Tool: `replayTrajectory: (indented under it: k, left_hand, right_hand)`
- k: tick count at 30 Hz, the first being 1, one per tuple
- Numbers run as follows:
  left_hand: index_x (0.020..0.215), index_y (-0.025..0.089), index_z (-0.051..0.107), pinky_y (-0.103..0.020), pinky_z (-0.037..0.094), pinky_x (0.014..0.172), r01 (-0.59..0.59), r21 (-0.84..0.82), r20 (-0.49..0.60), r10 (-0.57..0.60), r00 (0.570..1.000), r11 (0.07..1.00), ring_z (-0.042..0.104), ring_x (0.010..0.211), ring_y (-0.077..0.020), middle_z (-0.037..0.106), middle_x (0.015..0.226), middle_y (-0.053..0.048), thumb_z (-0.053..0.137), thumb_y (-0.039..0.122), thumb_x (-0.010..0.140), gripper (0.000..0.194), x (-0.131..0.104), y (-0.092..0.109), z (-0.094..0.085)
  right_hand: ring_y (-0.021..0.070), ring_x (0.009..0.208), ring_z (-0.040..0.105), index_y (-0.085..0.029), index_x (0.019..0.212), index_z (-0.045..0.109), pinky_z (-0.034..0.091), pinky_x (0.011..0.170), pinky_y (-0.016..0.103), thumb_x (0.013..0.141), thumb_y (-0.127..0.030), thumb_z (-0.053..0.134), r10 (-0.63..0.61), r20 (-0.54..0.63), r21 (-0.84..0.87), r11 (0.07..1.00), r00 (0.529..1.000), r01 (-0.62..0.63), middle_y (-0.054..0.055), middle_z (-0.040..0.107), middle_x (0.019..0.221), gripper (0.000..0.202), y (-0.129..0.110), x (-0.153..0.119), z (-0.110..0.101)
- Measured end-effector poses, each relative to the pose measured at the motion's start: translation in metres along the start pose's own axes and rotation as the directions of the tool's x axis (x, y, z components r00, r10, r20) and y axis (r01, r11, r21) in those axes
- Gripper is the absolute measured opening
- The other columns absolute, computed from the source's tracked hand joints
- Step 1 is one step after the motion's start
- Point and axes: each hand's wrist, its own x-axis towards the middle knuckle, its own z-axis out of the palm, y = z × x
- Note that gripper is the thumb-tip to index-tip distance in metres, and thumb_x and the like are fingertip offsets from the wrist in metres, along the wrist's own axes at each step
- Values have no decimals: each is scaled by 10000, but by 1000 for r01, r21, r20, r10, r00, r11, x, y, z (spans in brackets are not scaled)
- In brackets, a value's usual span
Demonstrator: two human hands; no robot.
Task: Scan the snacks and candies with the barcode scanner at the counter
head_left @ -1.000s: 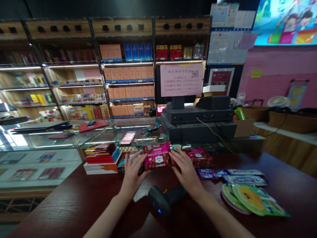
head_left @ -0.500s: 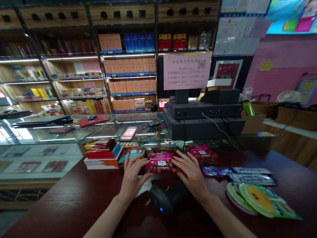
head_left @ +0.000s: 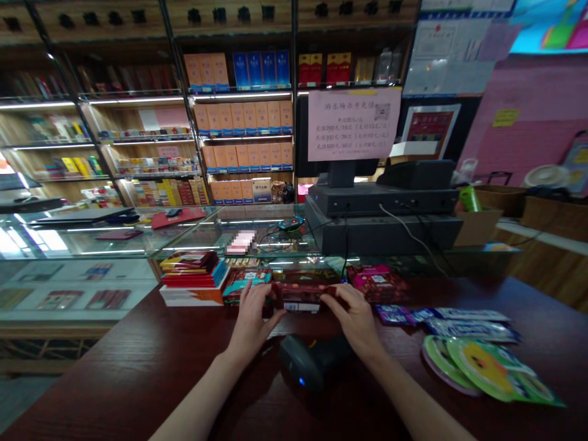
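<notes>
My left hand [head_left: 255,309] and right hand [head_left: 357,315] clamp a dark-red packet [head_left: 301,291]; a black plastic scanner [head_left: 301,362] lies closer on the brown wooden counter [head_left: 156,373], lit shelves [head_left: 241,96] beyond.

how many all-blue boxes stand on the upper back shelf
4: first box beside the orange boxes, second box and third box in the middle, fourth box by the divider. Others may hide behind.

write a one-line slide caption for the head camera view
Left hand and right hand hold a dark-red packet beyond a black handheld scanner on a dark wooden counter.
</notes>
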Motion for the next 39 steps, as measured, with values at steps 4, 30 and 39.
replayTrajectory:
  k: [4, 30, 39]
  left_hand:
    - [1435, 210, 328, -555, 341, 1126, -4, 38, -20, 4, 1000, 999, 617, 1030, -241, 626, 1029, -54, 723, 294, 831, 727, -1, 0, 5]
    - [1539, 192, 214, -620, 107, 1219, -252, 196, 234, 205, 950, 948, 260, 1475, -326, 422, 1525, -139, 683, 284, 831, 854, 15, 14, -26]
    - [1508, 234, 264, -643, 164, 1202, -228, 160, 205, 193, 959, 961, 351, 1423, -333, 448, 1430, -142, 691, 250, 801, 826, 11, 8, -28]
  right_hand:
    - [177, 700, 543, -212, 642, 541, 430, 670, 283, 877, -540, 608, 186, 24, 142, 972, 982, -187, -8, 562, 692, 409, -6, 1, 5]
    - [183, 750, 626, -209, 863, 626, 532, 691, 292, 852, -540, 647, 281, 344, 555, 709, 896, -435, -1, 667, 807, 332, -17, 1, 9]
    - [251, 958, 693, -223, 1030, 661, 568, 826, 372, 878, -558, 597, 289, 321, 484, 769, 902, -418, 60, 740, 1009, 373, -5, 2, 11]
